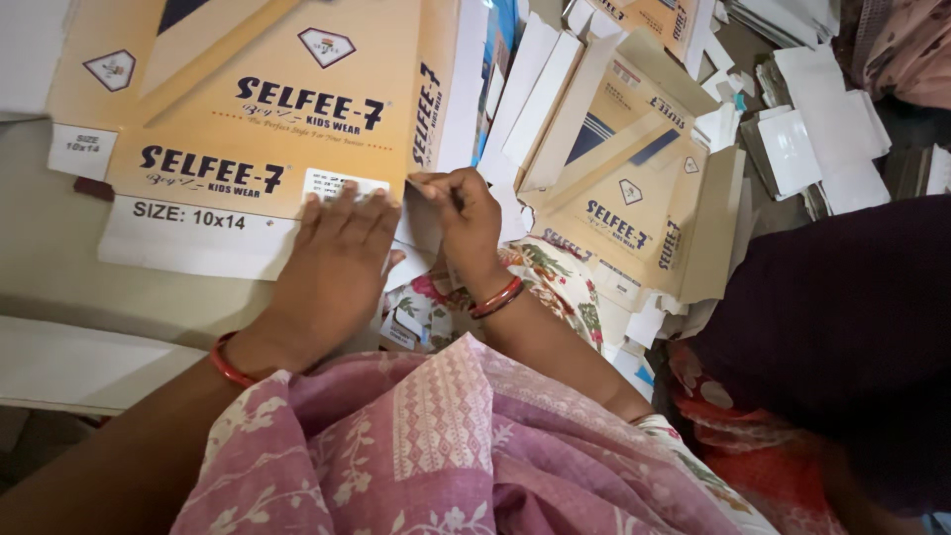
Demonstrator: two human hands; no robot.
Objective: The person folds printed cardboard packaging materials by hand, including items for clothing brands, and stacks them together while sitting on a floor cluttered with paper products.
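A: Left side?
B: Flat tan cardboard box [248, 109] lies on the desk [40, 258]. Left hand [332, 267] pressed flat on its lower edge, fingers spread, covering a white label [342, 184].
A: Right hand?
B: Right hand [466, 223] pinches the box's corner flap. Further right, more flat boxes [634, 188] and white card pieces [822, 139] piled.

Smooth printed cardboard box [248, 119]; soft patterned cloth [446, 436].

A pale tabletop [59, 258] carries a flat tan carton [248, 119] with a white strip along its near edge; more cartons [624, 188] and white card pieces [822, 139] lie heaped on the right.
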